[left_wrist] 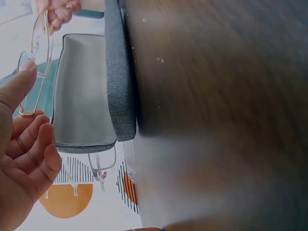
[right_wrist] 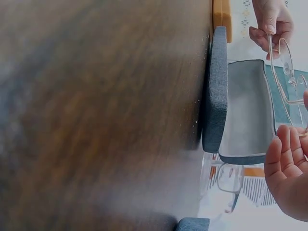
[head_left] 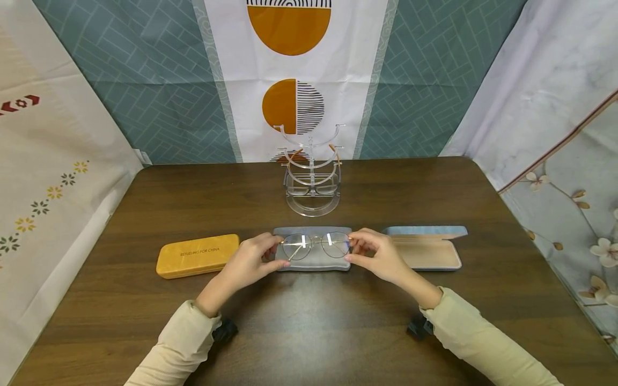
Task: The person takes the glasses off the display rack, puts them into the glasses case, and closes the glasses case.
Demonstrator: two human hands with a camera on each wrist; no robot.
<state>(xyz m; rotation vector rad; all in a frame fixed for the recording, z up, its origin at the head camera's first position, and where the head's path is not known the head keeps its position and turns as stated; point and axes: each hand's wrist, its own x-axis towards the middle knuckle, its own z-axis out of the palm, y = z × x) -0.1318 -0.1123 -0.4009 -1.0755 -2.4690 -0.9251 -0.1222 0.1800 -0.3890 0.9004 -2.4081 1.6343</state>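
Status: the glasses (head_left: pixel 316 245) are off the clear display stand (head_left: pixel 311 177) and held in the air just above the open grey case (head_left: pixel 313 261), centre of the head view. Left hand (head_left: pixel 251 261) pinches the left end of the frame with thumb and fingertips; right hand (head_left: pixel 379 256) pinches the right end the same way. At least one temple looks swung in behind the left lens; the other is hard to tell. The frame is not yet lying in the case, judging from the left wrist view, where the glasses (left_wrist: pixel 36 57) hang clear of the case's pale lining (left_wrist: pixel 82 91).

Done, by the look of it: case open, glasses over it. Left: set them down inside, close the lid.

Elsewhere: yellow case (head_left: pixel 198 255) closed, left of centre, just beside the left hand. Another case (head_left: pixel 427 247), blue outside and beige inside, open, right of centre. The stand at centre top of the table holds another pair on a lower tier.

Surface: dark brown wood-grain table (head_left: pixel 309 332). Room: patterned cloths hung all round — teal herringbone with a white and orange panel at the back, floral cloths at the left and right edges.
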